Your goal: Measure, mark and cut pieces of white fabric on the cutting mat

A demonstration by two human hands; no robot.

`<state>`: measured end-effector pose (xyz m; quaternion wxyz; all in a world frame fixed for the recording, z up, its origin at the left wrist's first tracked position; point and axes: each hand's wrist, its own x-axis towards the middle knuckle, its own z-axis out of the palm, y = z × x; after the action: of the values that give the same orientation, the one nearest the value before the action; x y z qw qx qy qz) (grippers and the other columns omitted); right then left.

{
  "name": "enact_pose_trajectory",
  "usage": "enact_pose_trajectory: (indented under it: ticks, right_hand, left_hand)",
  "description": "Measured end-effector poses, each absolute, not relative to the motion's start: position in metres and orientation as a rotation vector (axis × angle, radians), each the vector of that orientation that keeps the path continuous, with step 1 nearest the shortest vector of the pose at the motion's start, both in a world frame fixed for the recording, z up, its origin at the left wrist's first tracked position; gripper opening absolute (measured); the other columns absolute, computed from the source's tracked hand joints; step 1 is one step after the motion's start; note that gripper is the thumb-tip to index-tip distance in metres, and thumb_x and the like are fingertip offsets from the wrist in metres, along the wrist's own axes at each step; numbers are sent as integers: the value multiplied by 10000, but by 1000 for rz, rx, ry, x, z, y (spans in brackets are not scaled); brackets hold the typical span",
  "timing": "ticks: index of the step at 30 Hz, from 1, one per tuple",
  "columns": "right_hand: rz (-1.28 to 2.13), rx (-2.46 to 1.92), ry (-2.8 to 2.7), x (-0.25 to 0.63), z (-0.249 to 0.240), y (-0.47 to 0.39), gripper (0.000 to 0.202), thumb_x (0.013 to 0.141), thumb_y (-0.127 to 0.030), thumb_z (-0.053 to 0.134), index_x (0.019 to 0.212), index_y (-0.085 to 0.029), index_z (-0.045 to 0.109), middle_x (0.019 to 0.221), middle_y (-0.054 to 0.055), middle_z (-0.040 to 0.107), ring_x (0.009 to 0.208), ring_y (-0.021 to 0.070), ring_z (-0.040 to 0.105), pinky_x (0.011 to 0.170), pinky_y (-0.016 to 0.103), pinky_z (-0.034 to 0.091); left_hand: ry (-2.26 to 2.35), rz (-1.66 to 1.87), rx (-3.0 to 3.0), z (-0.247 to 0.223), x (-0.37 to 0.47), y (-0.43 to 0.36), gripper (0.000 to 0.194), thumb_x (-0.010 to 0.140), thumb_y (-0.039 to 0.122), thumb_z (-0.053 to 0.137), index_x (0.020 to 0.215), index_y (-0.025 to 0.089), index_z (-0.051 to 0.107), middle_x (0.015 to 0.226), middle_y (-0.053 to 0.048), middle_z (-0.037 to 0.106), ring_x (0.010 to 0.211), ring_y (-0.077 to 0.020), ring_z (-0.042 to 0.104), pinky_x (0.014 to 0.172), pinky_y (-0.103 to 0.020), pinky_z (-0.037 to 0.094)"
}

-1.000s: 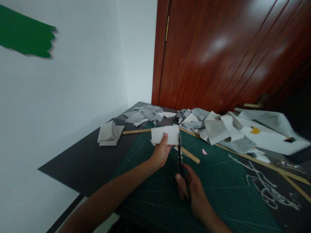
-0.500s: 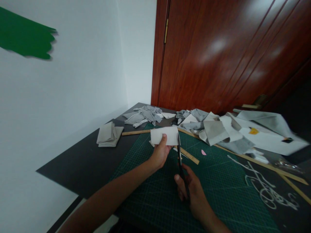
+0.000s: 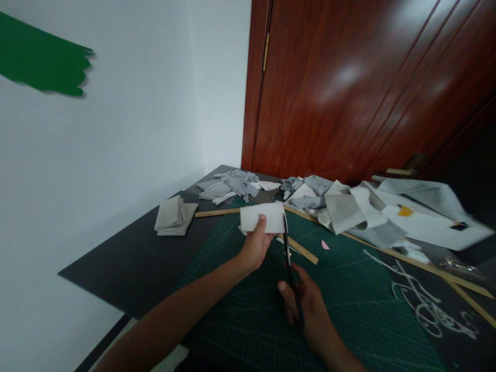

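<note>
— Status, largest first?
— Worktop, green cutting mat. My left hand pinches the white fabric piece at 12 o'clock; right hand is clenched round the scissors.
— Risk?
— I judge the blades, beside my thumb, could nick it or skew.
— Change?
— Practically none since earlier.

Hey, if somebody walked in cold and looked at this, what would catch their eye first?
Probably the two hands at the centre, over the green cutting mat: the left hand holds up a white piece of fabric, and the right hand works black scissors at its right edge. Behind them, a heap of grey and white fabric scraps sprawls along the far side of the table, before a glossy reddish-brown door.
</note>
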<state>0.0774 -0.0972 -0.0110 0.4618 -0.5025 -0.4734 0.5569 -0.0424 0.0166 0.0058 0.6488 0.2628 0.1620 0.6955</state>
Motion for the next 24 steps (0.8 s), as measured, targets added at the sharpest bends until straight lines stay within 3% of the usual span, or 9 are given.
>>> enact_pose_trajectory:
  ticks: [12, 24]
  right_hand:
    - [1351, -1209, -1231, 81, -20, -96, 950, 724, -821, 750, 1325, -118, 532, 507, -98, 455, 402, 86, 348, 373, 205, 285]
    - [1364, -1162, -1256, 81, -18, -95, 988, 725, -781, 780, 1383, -96, 509, 539, -107, 450, 399, 74, 353, 367, 197, 304]
  left_hand:
    - [389, 1577, 550, 9, -42, 17, 556, 907, 377, 792, 1390, 201, 582, 1336, -132, 718, 1285, -292, 657, 1158, -497, 473]
    - [379, 1577, 570, 0, -44, 22, 582, 874, 423, 821, 1357, 179, 607, 1294, -146, 730, 1281, -313, 650, 1147, -514, 468]
